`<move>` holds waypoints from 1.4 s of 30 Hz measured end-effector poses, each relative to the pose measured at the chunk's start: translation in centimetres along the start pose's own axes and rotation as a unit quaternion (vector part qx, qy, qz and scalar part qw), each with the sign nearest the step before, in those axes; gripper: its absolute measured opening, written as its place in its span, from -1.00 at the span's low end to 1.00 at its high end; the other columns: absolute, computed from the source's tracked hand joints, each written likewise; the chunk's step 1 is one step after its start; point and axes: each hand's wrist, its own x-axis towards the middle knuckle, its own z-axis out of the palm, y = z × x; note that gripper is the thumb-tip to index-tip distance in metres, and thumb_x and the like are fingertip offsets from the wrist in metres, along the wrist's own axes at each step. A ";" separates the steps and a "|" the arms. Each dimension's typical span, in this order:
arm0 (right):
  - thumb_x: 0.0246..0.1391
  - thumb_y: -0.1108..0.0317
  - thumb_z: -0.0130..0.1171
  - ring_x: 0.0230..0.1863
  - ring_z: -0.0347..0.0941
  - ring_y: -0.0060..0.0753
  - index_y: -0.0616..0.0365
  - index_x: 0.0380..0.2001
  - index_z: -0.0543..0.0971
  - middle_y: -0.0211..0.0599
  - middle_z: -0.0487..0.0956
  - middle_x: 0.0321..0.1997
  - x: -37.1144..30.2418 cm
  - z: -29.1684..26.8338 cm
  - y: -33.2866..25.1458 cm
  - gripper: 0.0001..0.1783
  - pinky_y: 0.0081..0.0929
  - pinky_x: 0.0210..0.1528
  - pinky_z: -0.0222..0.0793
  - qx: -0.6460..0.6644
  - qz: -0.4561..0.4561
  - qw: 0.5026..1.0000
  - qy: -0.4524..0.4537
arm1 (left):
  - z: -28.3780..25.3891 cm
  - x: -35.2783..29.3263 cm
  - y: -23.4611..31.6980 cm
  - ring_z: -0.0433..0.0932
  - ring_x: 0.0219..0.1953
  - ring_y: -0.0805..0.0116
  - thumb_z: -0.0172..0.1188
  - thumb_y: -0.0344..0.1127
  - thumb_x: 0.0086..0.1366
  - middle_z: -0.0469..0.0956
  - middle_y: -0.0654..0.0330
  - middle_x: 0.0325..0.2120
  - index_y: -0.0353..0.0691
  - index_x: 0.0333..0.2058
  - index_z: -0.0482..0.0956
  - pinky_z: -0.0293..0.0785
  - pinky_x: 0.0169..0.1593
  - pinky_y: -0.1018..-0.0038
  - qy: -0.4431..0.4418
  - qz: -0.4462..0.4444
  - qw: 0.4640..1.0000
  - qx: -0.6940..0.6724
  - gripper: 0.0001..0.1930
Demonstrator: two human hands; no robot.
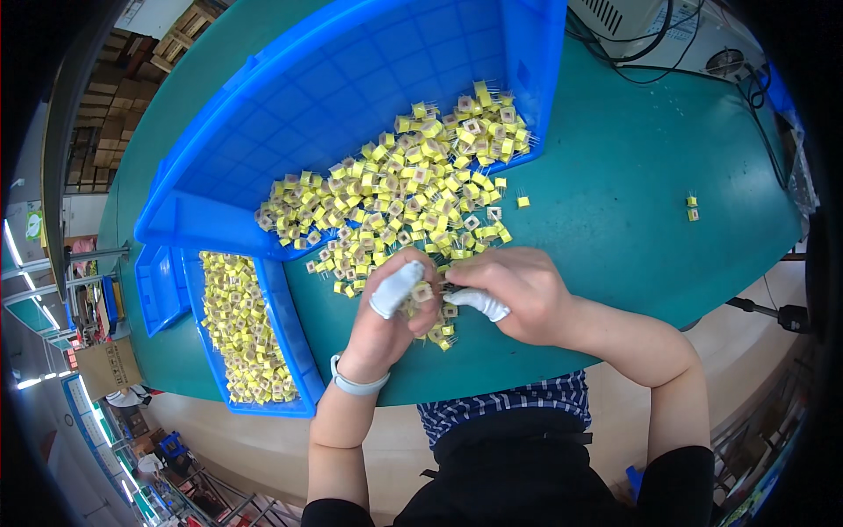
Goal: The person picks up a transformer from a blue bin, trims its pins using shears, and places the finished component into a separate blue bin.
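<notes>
My left hand, with a white finger cot on its thumb, is closed around a small yellow transformer with thin wire pins. More may be in the palm, but the fingers hide it. My right hand, also with a white thumb cot, is pinched close beside the left fingers. What lies between its fingertips is too small to make out. A heap of the same yellow transformers spills from a tipped blue bin onto the green table just beyond both hands. Several loose ones lie beneath the hands.
A smaller blue bin full of yellow transformers stands left of my left forearm. Two single transformers lie far right on the green table. A pale electrical device with dark cables sits at the back right.
</notes>
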 end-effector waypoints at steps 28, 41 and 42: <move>-0.22 0.63 0.21 -0.26 0.57 -0.04 0.26 -0.11 0.58 -0.17 0.55 -0.19 -0.6 0.1 -1.5 -0.54 -0.23 -0.20 0.50 -0.169 0.108 0.971 -0.128 | 0.8 0.0 0.3 0.50 -0.49 0.54 0.22 -0.38 0.35 0.59 0.22 -0.51 -0.31 -0.19 0.64 0.35 -0.43 0.60 0.118 0.126 0.926 0.335 -0.85; -0.07 0.61 0.35 -0.25 0.64 -0.19 0.22 -0.11 0.56 -0.14 0.60 -0.23 -0.2 0.8 -0.5 -0.61 -0.37 -0.24 0.57 -0.052 0.226 0.970 0.076 | 2.3 -0.5 -0.7 0.61 -0.43 0.16 0.41 -0.32 0.12 0.62 0.16 -0.41 -0.11 -0.20 0.70 0.50 -0.39 0.33 0.173 0.159 0.676 0.699 -0.76; -0.04 0.59 0.36 -0.25 0.64 -0.22 0.22 -0.12 0.57 -0.16 0.61 -0.22 -0.2 0.8 -0.5 -0.64 -0.38 -0.23 0.58 -0.039 0.238 0.967 0.089 | 2.4 -0.5 -0.7 0.60 -0.39 0.13 0.40 -0.35 0.11 0.62 0.13 -0.39 -0.12 -0.18 0.69 0.50 -0.34 0.32 0.176 0.137 0.683 0.696 -0.75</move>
